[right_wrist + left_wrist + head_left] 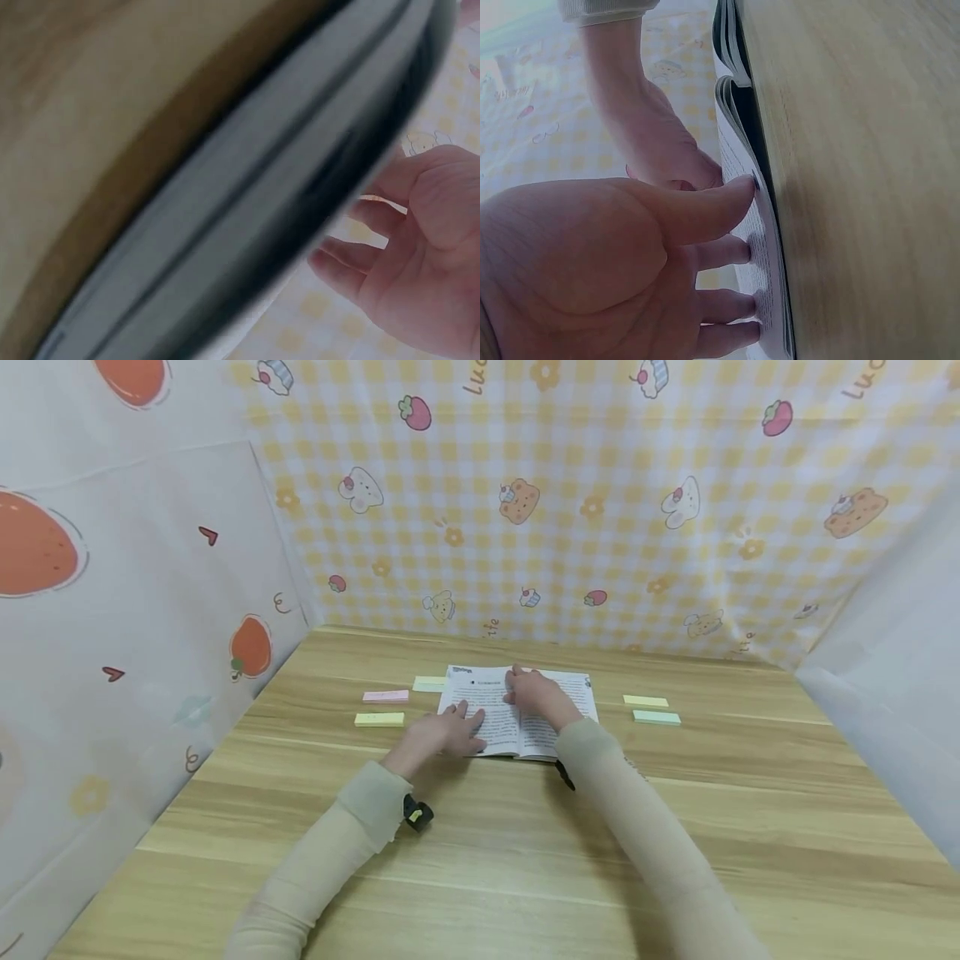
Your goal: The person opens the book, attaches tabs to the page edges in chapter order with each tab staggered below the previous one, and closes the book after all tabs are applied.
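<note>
- Had left hand (448, 733) spread wide on the open book (507, 725), at its eight o'clock.
- Saw book lying at twelve o'clock on the desk (480, 877); judged it light, soft-leaved, easily creased, best taken by the outer edges.
- Had right hand (538, 695) bent at the book's one o'clock; could not tell whether gripping anything.

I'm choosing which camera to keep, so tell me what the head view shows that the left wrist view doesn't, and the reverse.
Only the head view: a pink strip, a yellow strip and a pale green strip left of the open book, plus a second yellow strip and a green strip to its right.

Only the left wrist view: the palm side of the left hand, and the book seen nearly edge-on.

Both: the book, both hands including the right hand, the wooden tabletop and the checkered cloth.
</note>
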